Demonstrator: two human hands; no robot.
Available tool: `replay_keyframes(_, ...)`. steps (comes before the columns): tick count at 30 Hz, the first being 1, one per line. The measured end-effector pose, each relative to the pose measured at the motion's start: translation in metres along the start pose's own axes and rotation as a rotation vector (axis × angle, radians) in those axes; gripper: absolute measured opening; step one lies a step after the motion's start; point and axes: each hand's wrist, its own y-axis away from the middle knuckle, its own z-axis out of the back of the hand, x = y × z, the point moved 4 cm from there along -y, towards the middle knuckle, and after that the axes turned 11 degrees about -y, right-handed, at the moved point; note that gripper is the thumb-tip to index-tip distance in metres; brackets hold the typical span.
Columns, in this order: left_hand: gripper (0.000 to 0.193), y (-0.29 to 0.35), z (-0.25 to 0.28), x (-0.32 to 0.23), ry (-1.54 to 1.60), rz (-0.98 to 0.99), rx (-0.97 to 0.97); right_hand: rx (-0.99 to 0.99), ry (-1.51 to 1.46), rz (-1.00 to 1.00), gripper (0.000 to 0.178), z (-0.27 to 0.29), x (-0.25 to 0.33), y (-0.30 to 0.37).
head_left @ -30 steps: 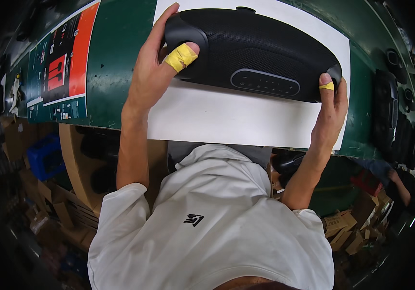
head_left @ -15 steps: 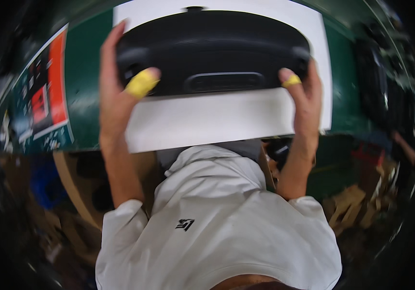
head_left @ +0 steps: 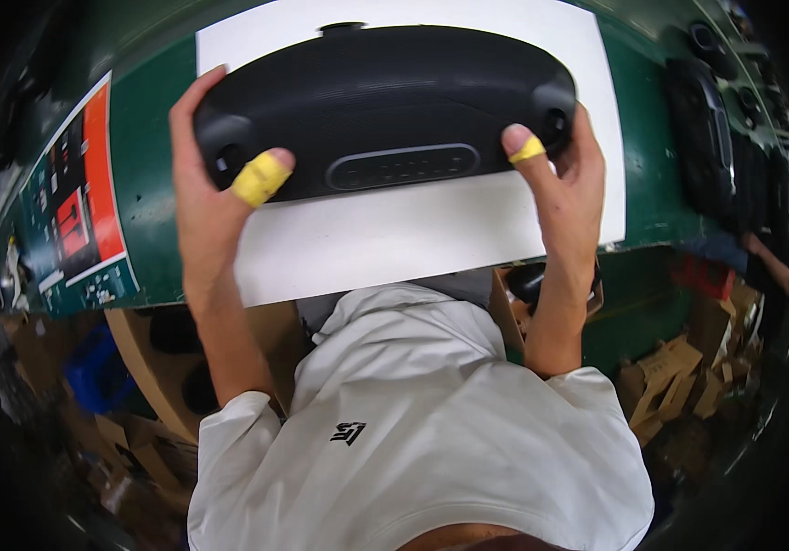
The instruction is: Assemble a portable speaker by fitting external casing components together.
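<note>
Between my hands is a long black portable speaker [head_left: 385,101] with rounded ends and an oval button panel on the side facing me. My left hand [head_left: 220,179] grips its left end, thumb on the near face and fingers round the far side. The right end is held the same way by my right hand [head_left: 564,170]. Yellow tape wraps both thumbs. Under the speaker lies a white sheet [head_left: 394,234]; whether the two touch I cannot tell. A small dark round piece [head_left: 342,28] shows just beyond the speaker's far edge.
The sheet covers part of a green workbench [head_left: 151,202]. At left lies an orange and black printed sheet [head_left: 101,174]. More black speakers [head_left: 702,119] stand at right. Cardboard boxes [head_left: 160,386] and a blue bin [head_left: 98,367] are below. Another person's arm [head_left: 769,262] shows far right.
The speaker and both hands have shifted slightly left and lower in the view, and the speaker's left end sits a little lower. The sheet and bench have also shifted in the picture.
</note>
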Motion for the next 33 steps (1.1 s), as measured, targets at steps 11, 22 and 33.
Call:
replay_keyframes(11,0.076,-0.013,-0.005,-0.019,0.217,0.146,-0.07,-0.123,0.042,-0.065,0.052,-0.009,0.007,-0.01)
replay_keyframes(22,0.062,-0.031,-0.003,-0.008,0.263,0.144,0.004,0.214,0.488,0.499,0.093,-0.026,0.053,-0.028)
replay_keyframes(33,0.087,-0.027,0.007,-0.022,-0.281,-0.32,0.029,0.363,0.785,0.577,0.106,-0.04,0.043,-0.037)
